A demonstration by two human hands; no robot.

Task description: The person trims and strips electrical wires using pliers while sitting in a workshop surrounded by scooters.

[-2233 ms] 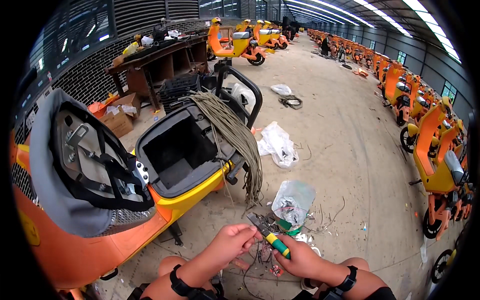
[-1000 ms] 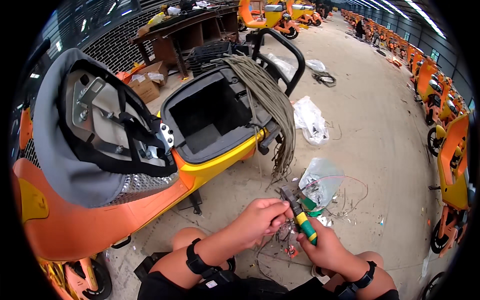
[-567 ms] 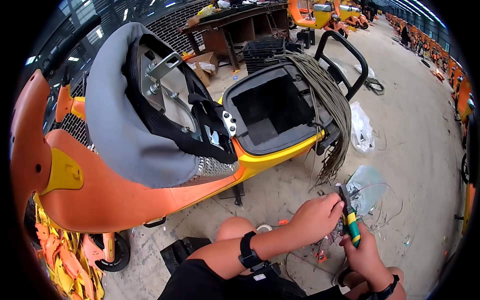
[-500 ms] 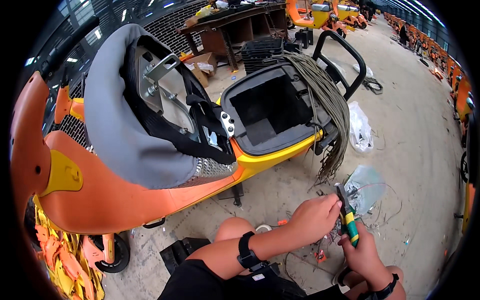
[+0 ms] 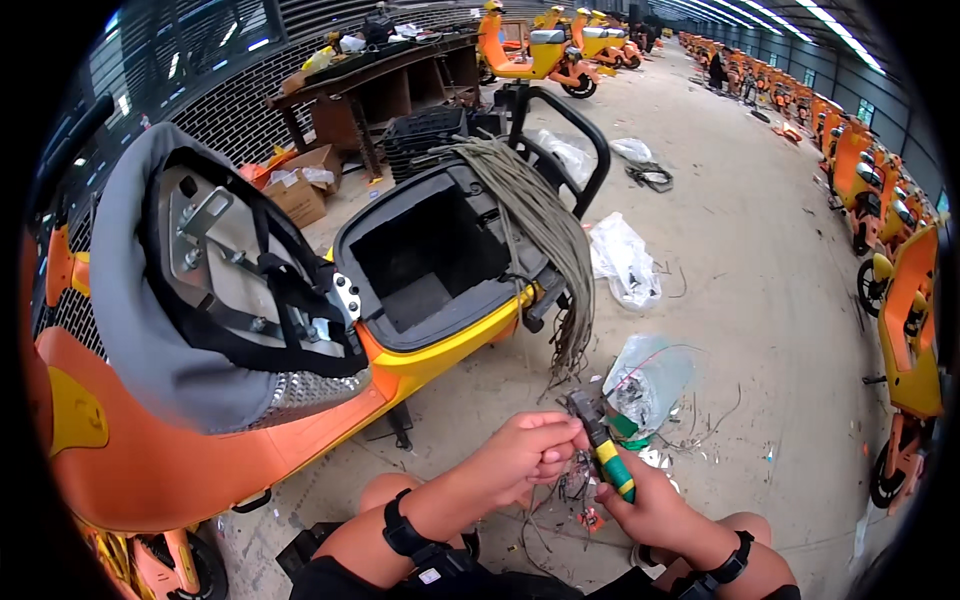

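Note:
My right hand is wrapped round the green and yellow handles of pliers, whose dark jaws point up and away. Close beside the jaws, my left hand has thumb and fingertips pinched together; anything between them is too small to make out. Both hands are low over the floor, to the right of an orange and yellow scooter. The scooter's grey-covered seat is tipped up, baring the metal brackets on its underside. Behind it, the dark storage box stands uncovered.
A bundle of grey-green cords hangs over the scooter's rear beside a black grab bar. Plastic bags and wire scraps litter the floor. A workbench stands at the back left, and rows of scooters line the right.
The view has swung right, so the scooter and my hands appear further left. My left fingers remain pinched near the jaws, and my right hand keeps its hold on the pliers.

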